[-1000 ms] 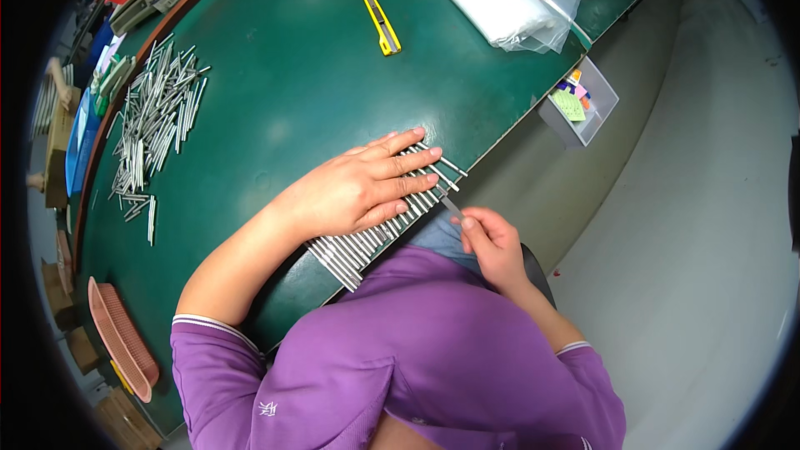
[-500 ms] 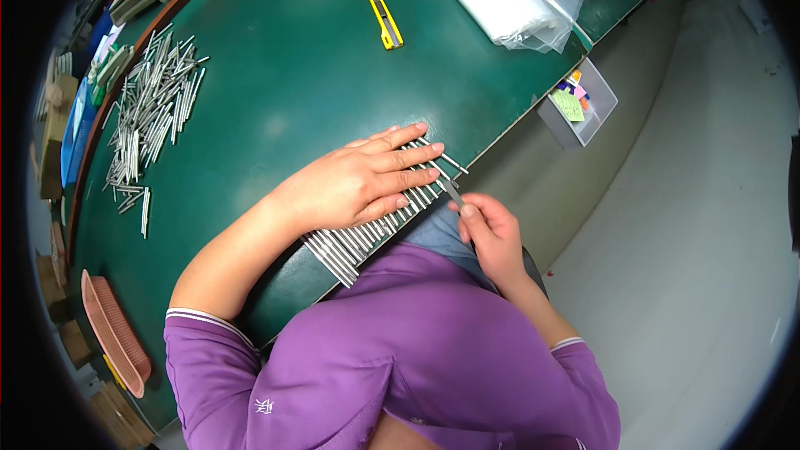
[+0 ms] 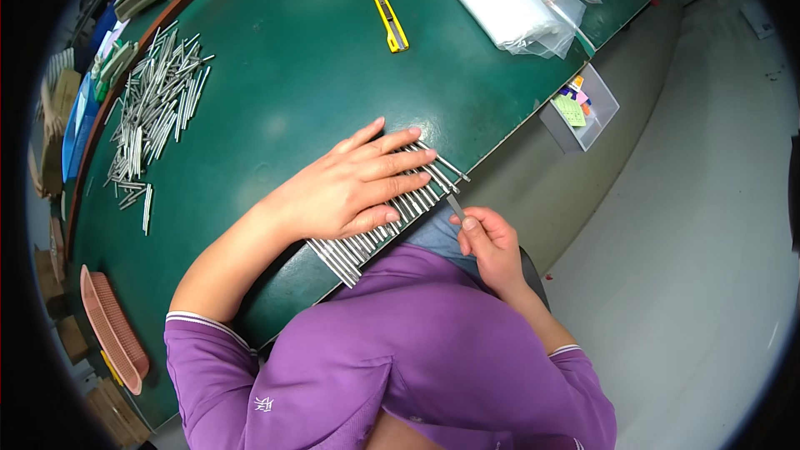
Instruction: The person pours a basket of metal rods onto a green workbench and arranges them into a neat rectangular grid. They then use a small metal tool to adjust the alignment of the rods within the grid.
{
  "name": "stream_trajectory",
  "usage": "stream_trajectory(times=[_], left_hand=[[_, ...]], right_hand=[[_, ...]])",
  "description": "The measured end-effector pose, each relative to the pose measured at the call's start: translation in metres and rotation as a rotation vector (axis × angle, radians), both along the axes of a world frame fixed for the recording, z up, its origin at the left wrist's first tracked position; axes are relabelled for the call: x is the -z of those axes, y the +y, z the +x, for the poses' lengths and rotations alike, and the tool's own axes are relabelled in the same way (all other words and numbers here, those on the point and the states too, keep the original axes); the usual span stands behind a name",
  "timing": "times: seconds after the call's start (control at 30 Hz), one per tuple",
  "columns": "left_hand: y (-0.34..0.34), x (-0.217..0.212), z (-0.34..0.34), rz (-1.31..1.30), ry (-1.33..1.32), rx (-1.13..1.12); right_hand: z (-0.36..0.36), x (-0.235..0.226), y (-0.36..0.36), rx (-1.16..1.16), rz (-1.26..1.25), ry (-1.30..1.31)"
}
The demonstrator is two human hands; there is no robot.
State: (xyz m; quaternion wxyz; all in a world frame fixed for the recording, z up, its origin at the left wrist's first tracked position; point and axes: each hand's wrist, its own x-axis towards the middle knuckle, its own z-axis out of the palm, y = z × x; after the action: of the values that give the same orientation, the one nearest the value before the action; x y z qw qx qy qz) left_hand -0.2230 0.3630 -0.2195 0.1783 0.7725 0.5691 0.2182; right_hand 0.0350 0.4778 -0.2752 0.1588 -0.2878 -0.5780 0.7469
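Metal rods (image 3: pixel 357 250), head view: side by side on green table (image 3: pixel 292 92), ends at near edge, presumably for access. Left hand (image 3: pixel 350 187) lies across them, fingers spread, likely to prevent rolling. Right hand (image 3: pixel 493 248) pinches flat grey tool (image 3: pixel 455 207) between thumb and fingers, tip beside rod ends, probably for fine control.

A glossy dark-green desk (image 3: pixel 283 75) before me carries slim silver metal rods (image 3: pixel 336 260) side by side at its near edge, a loose rod heap (image 3: pixel 158 100), a yellow utility knife (image 3: pixel 390 20), clear plastic bags (image 3: pixel 500 8) and a pink plastic basket (image 3: pixel 107 317).
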Motion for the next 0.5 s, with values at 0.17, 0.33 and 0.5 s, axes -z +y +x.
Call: stream_trajectory(times=[0.17, 0.33, 0.5], left_hand=[[-0.002, 0.000, 0.007, -0.060, 0.035, -0.035], [0.002, -0.001, 0.009, -0.061, 0.031, -0.041], [0.004, -0.001, 0.013, -0.058, 0.064, -0.061]], right_hand=[[-0.004, -0.008, 0.003, -0.004, -0.012, -0.041], [-0.006, -0.010, 0.008, -0.006, -0.020, -0.043], [-0.011, -0.011, 0.008, -0.016, -0.008, -0.060]])
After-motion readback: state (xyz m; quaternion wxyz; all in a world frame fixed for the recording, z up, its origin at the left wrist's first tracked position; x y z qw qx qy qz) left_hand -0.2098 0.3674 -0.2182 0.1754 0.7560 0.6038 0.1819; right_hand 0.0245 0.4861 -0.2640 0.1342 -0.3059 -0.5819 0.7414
